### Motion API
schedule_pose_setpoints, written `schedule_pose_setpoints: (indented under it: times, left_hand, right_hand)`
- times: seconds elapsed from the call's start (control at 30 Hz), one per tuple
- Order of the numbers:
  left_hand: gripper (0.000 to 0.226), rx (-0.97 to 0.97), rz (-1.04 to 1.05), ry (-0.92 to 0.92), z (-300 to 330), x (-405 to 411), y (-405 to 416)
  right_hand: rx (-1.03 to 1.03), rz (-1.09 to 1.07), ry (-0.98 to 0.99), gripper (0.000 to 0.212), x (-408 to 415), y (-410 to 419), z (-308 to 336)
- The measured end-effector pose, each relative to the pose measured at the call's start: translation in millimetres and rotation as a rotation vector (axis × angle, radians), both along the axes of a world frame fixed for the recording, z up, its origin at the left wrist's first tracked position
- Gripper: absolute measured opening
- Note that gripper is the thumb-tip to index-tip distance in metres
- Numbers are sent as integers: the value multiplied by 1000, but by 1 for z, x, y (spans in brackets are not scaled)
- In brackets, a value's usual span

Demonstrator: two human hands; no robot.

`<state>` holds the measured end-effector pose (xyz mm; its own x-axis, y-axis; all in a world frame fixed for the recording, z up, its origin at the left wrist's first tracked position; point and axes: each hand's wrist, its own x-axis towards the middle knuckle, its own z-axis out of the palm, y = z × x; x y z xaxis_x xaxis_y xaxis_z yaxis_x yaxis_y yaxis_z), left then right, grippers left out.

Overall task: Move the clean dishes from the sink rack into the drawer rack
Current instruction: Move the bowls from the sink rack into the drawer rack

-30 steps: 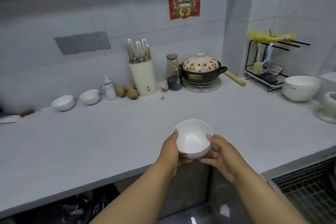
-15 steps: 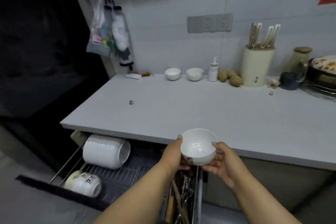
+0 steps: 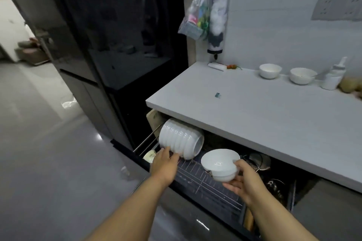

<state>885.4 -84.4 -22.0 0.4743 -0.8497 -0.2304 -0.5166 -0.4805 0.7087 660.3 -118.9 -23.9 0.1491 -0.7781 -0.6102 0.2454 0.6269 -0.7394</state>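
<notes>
We count one white bowl (image 3: 220, 163) gripped in our right hand (image 3: 242, 181), one stack of bowls (image 3: 181, 139) touched by our half-open, empty left hand (image 3: 164, 164), two countertop bowls (image 3: 270, 70); no legible writing.

Both forearms extend forward and down toward the drawer rack (image 3: 205, 180): left hand (image 3: 163, 164) palm-down, fingertips touching the stacked bowls' underside at its left end; right hand (image 3: 242, 180) further right, fingers curled beneath a tilted white bowl (image 3: 220, 162), thumb on rim.

No readable text, labels or numbers anywhere.
</notes>
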Motion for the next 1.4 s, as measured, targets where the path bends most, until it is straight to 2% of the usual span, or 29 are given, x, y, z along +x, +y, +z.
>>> schedule_pose_setpoints:
  times: [0.1, 0.57, 0.73, 0.93, 1.13, 1.23, 1.33, 1.4]
  left_hand:
    - [64, 96, -1, -153, -10, 24, 8]
    - [68, 294, -122, -363, -49, 98, -11]
    - [68, 350, -162, -401, -71, 114, -36]
    - [69, 385, -252, -515, -92, 127, -61]
    - [69, 392, -334, -606, -109, 142, -80]
    - [69, 377, -369, -651, -115, 147, -85]
    - [72, 345, -360, -655, -122, 151, -85]
    - [79, 318, -341, -643, -124, 152, -84]
  right_hand:
    - [16, 47, 61, 26, 21, -8, -12]
    - [124, 248, 363, 27, 121, -76, -109]
    - [212, 284, 415, 44, 151, -98, -155]
    - [289, 334, 452, 51, 180, -112, -191]
    - [274, 419, 551, 87, 202, -124, -254]
    - [274, 439, 616, 79, 221, -125, -246]
    - [266, 473, 672, 93, 237, -128, -252]
    - [239, 484, 683, 94, 248, -130, -264]
